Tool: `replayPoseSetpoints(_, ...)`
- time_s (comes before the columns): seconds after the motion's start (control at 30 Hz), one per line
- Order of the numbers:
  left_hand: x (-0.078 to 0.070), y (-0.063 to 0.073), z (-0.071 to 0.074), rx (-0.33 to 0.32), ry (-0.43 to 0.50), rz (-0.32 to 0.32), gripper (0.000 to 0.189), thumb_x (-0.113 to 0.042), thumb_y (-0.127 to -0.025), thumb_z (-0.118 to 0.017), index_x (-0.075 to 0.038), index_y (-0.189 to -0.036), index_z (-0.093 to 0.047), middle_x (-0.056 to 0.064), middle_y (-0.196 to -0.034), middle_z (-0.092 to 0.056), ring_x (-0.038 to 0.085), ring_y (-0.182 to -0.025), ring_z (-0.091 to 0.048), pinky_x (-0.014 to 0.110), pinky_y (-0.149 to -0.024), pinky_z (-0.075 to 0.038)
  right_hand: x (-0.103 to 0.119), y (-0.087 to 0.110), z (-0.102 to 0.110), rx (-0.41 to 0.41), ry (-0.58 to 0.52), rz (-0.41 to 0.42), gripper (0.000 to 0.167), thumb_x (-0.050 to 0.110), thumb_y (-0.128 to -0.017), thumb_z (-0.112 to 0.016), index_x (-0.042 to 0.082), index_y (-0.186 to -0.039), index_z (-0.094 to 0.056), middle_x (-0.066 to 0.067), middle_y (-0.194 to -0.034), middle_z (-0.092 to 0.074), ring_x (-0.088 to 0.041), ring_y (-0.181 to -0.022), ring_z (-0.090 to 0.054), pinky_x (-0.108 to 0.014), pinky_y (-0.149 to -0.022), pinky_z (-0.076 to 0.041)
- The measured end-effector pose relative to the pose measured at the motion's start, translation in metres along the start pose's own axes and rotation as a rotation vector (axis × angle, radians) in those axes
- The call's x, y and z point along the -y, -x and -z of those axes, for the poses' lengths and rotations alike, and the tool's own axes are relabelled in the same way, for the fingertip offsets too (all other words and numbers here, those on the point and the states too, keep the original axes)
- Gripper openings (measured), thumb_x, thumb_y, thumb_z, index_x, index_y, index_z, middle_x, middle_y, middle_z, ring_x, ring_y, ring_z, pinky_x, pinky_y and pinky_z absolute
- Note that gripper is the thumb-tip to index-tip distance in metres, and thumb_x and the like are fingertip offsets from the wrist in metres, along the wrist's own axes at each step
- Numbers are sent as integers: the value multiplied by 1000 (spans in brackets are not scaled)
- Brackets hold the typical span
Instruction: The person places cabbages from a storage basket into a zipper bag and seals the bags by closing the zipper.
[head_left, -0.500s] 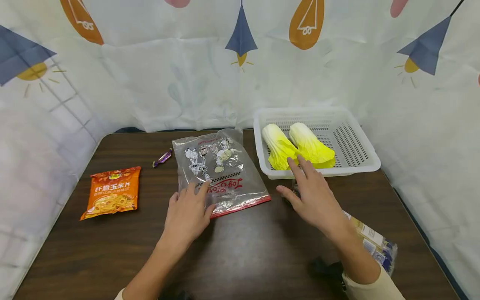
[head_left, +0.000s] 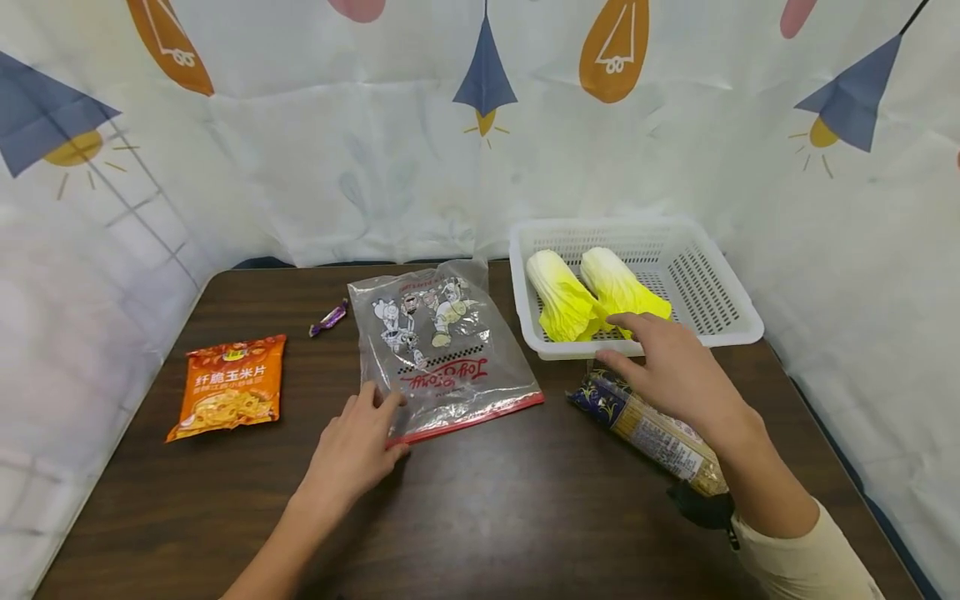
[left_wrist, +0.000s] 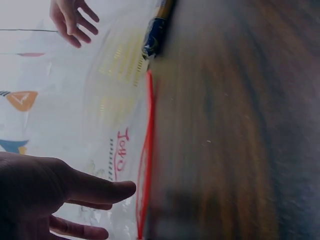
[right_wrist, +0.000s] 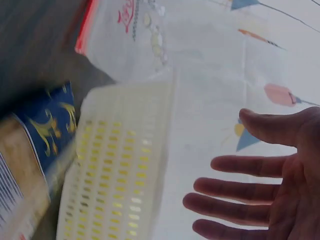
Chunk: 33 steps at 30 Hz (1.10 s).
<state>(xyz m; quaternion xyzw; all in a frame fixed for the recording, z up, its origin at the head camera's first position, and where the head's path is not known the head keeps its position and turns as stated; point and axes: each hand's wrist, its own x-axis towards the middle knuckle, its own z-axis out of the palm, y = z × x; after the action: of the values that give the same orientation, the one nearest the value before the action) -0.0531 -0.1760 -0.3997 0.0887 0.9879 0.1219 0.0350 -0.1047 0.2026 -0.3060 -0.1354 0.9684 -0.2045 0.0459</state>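
Head view: orange snack bag (head_left: 232, 387) sat left on the table (head_left: 487, 525), purple candy (head_left: 328, 318) between it and the clear plastic bag (head_left: 450, 350). White basket (head_left: 720, 335) holding two cabbages (head_left: 562, 304) stood back right; noodle pack (head_left: 660, 442) lay in front, partly hidden by the right hand (head_left: 678, 371). Hands were well apart, both empty: right fingers straight and spread, left ones loose. Clear plastic bag lay just ahead of the left hand (head_left: 352, 450), fingertips at its near edge, contact unclear. Noodle pack sat below the right hand.
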Motion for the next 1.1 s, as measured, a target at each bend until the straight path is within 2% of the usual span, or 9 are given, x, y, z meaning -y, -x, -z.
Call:
replayPoseSetpoints(0.13,4,1,-5,22,33,-3,65,-18,-74,-94,-10,-131,-64,15,-110,-54,30,-94,-55,47,-74,-60,-4,-10,10,21,1,-20,57,35,-101,-67,1,-146,-56,-23,-143,-62,-46,-129,-60,-64,-103,-50)
replayPoseSetpoints(0.3,13,5,-10,18,49,-13,68,-10,-74,-93,-9,-133,-61,16,-111,-54,31,-96,-56,48,-76,-61,-6,-23,15,34,18,0,56,35,-102,-67,-1,-143,-58,-26,-141,-63,-45,-121,-66,-61,-97,-54)
replayPoseSetpoints(0.53,20,2,-14,-6,52,-90,56,-10,-78,-91,-11,-126,-64,10,-106,-57,26,-94,-57,46,-82,-60,-10,-41,22,43,51,20,52,32,-102,-67,-2,-140,-60,-27,-134,-66,-44,-119,-66,-59,-95,-56)
replayPoseSetpoints(0.7,19,0,-14,17,70,-80,52,-13,-80,-90,-11,-126,-65,9,-104,-57,25,-90,-57,44,-80,-60,-14,-48,26,54,46,15,51,33,-102,-65,-2,-140,-59,-27,-130,-68,-43,-119,-66,-59,-96,-55)
replayPoseSetpoints(0.87,21,1,-12,9,111,-73,35,-11,-83,-87,-11,-112,-67,6,-99,-57,21,-84,-56,41,-78,-58,-14,-54,26,50,56,31,50,33,-103,-65,-1,-138,-60,-26,-129,-69,-42,-118,-67,-58,-97,-55)
replayPoseSetpoints(1.0,22,3,-9,-8,124,-76,20,-6,-85,-82,-11,-95,-66,3,-91,-54,18,-75,-53,36,-69,-52,-13,-59,27,62,60,35,50,33,-103,-65,-2,-138,-60,-26,-130,-69,-43,-117,-67,-58,-96,-55)
replayPoseSetpoints(1.1,22,3,-7,-12,112,-52,16,-5,-85,-78,-13,-91,-65,1,-87,-54,17,-71,-52,35,-63,-51,-12,-63,28,65,73,29,49,32,-102,-65,-2,-138,-61,-27,-130,-69,-43,-117,-67,-58,-95,-55)
